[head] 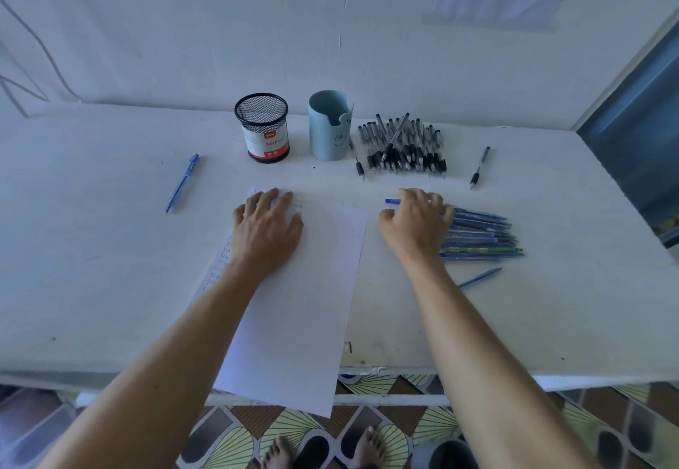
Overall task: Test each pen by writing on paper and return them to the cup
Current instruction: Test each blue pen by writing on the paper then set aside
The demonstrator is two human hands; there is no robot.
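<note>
Blue pen [392, 201] lies crosswise, end pointing left, pinched by right hand [415, 226]; left hand [268, 226] spread flat on paper [312, 285].

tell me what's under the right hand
The right hand covers one end of the blue pen pile; one blue pen pokes out past its fingers. Whether the fingers grip it is hidden.

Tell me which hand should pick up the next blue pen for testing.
Right. The right hand sits on the pile of blue pens, touching one at its near end. The left hand lies flat on the paper, pinning the sheet, farther from the pile.
</note>
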